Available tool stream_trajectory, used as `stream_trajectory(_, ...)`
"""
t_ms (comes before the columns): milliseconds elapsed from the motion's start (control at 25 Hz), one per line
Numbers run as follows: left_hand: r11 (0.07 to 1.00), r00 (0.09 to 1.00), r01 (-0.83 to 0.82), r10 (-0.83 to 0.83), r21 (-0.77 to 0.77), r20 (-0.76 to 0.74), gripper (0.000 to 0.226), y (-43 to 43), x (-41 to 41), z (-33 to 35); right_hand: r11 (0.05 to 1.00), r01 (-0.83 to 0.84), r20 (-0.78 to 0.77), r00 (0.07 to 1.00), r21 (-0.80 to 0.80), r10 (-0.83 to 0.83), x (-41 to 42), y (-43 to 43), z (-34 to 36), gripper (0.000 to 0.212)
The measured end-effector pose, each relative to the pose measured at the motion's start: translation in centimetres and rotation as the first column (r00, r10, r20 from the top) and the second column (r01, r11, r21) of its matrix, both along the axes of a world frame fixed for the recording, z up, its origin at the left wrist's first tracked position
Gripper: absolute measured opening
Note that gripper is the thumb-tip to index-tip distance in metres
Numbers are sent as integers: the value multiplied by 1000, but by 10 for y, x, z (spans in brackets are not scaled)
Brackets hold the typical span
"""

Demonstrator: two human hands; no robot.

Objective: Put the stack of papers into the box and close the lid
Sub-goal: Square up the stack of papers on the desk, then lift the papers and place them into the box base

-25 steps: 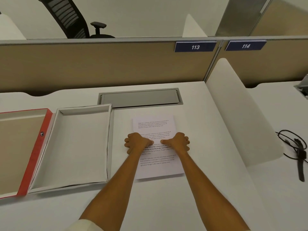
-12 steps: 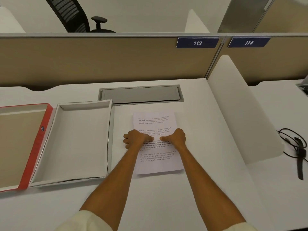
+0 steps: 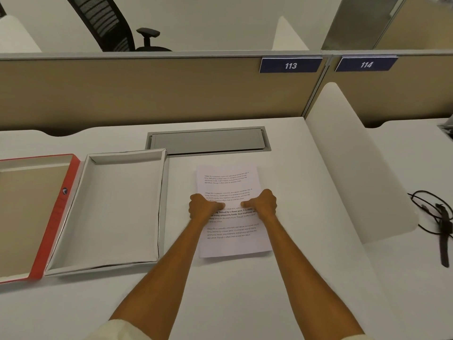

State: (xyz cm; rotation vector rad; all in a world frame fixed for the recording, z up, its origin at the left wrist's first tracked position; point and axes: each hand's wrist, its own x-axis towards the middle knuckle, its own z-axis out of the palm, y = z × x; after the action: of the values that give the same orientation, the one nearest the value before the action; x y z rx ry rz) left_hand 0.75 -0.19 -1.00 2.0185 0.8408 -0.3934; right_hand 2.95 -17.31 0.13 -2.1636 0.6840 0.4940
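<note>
A stack of white printed papers (image 3: 228, 179) lies flat on the white desk, right of centre. My left hand (image 3: 203, 207) clasps its left edge and my right hand (image 3: 264, 204) its right edge. Both thumbs lie on top and point inward, and the fingers are curled at the sides. Just left of the papers stands the open white box (image 3: 122, 207), with nothing in it. Its red-edged lid (image 3: 57, 217) lies upturned against the box's left side, partly cut off by the frame.
A grey cable hatch (image 3: 208, 141) is set into the desk behind the papers. A white curved divider (image 3: 355, 168) rises on the right, with black cables (image 3: 438, 218) beyond it. A tan partition (image 3: 147, 94) closes the back.
Both hands have stayed on the papers' edges and the stack has not moved. Only the view has shifted slightly.
</note>
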Motion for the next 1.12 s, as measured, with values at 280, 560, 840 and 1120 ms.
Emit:
stream_trajectory(280,994,993,-17,30,-110,113,50,7,-5,13,1000,-19,106,994,-19,20,-10,11,10,78)
stream_trajectory(560,988,893,-39,102,-150,438,50,-5,-9,46,998,19,464,885,63,-46,-11,-5,40,52)
stream_trajectory(840,958,694,65,157,-278,703,46,-20,-29,55,924,-27,625,744,382,-237,-32,-14,45,53)
stream_trajectory(1120,952,651,115,145,-285,745,49,-23,-42,48,868,-52,629,711,494,-315,-47,-18,28,56)
